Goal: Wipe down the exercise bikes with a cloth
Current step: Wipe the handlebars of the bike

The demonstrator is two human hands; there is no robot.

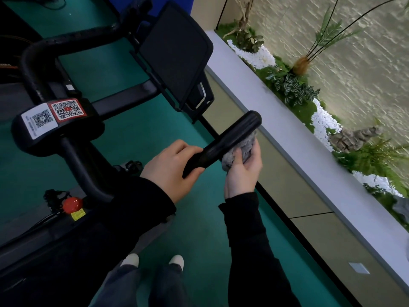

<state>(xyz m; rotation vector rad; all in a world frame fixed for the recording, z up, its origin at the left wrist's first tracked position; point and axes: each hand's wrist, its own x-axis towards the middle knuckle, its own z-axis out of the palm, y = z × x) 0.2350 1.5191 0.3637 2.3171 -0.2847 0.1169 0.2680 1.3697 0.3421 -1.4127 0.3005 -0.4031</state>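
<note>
Head: cloth (247, 145); planter (276, 120) with ferns (374, 158), pebbles (322, 119)

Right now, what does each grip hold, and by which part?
Left-hand grip wraps the black handlebar near its inner end. Right-hand grip holds the grey cloth in a bunch, pressed under the bar's outer end.

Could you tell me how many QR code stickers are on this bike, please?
2. The white sticker is on the centre pad's left, the red sticker beside it on the right; others may be hidden.
</note>
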